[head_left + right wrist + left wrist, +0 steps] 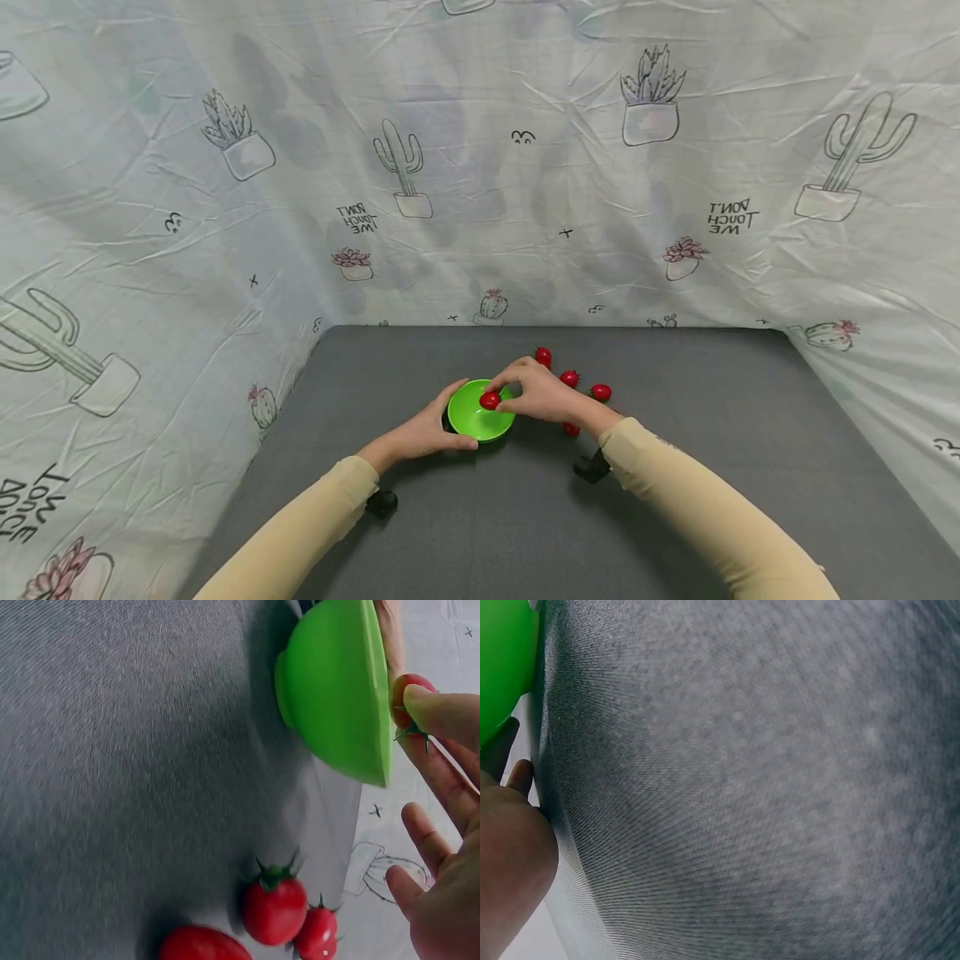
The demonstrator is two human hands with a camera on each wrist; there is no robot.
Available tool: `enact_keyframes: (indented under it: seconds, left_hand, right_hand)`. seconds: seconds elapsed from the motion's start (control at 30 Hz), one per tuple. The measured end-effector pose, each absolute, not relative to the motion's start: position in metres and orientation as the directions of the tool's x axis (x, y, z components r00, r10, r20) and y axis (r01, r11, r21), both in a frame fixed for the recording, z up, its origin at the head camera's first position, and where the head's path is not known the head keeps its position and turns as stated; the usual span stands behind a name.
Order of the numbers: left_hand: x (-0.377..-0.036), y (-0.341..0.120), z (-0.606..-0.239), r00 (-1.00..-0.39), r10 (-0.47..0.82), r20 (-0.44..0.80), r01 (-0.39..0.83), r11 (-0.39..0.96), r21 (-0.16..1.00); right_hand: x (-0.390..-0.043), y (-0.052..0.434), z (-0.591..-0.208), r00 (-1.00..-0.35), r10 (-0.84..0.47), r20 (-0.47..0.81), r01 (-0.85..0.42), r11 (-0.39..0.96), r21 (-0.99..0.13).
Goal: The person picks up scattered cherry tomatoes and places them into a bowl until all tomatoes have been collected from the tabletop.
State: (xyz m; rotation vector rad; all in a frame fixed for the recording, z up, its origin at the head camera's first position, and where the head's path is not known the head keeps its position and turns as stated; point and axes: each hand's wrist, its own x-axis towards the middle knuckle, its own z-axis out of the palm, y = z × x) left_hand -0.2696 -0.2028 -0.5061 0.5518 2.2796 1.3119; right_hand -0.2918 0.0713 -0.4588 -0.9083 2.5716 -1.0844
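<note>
A green bowl (pixel 467 421) stands on the dark grey table, its inner wall showing in the head view. My left hand (pixel 426 431) grips its left side, with the thumb along the near rim and the fingers round the far side. Over the bowl's right rim, my right hand (pixel 543 393) pinches a small red tomato (pixel 406 684) between thumb and index finger. The green stem leaves of this tomato point down toward the palm in the right wrist view, and the other fingers are spread. In the left wrist view only the bowl's edge (pixel 506 667) and part of the hand show.
Several more tomatoes lie right of the bowl, among them one at the back (pixel 543 356), one at the far right (pixel 601 392) and one partly under the right forearm (pixel 572 430). A patterned white cloth (pixel 465 250) hangs behind the table (pixel 480 533).
</note>
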Motion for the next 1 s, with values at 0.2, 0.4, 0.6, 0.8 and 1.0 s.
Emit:
enact_keyframes:
  seconds: [0.2, 0.4, 0.6, 0.8, 1.0]
  left_hand:
    - [-0.265, -0.200, -0.504, -0.816, 0.550, -0.178, 0.117, 0.457, 0.882]
    - [-0.261, -0.198, -0.504, -0.816, 0.551, -0.176, 0.118, 0.456, 0.882]
    - [-0.258, -0.197, -0.504, -0.812, 0.559, -0.168, 0.126, 0.448, 0.885]
    - [-0.253, -0.196, -0.504, -0.819, 0.544, -0.182, 0.107, 0.458, 0.883]
    - [-0.250, -0.195, -0.503, -0.826, 0.529, -0.192, 0.094, 0.466, 0.880]
  right_hand:
    - [-0.289, 0.061, -0.463, -0.778, -0.628, 0.028, -0.483, 0.569, -0.665]
    - [-0.286, 0.055, -0.467, -0.767, -0.641, 0.022, -0.512, 0.592, -0.622]
    - [-0.283, 0.052, -0.469, -0.756, -0.654, 0.008, -0.527, 0.601, -0.601]
    - [-0.279, 0.052, -0.468, -0.742, -0.671, 0.007, -0.539, 0.590, -0.601]
    - [-0.277, 0.062, -0.460, -0.758, -0.652, 0.018, -0.515, 0.582, -0.629]
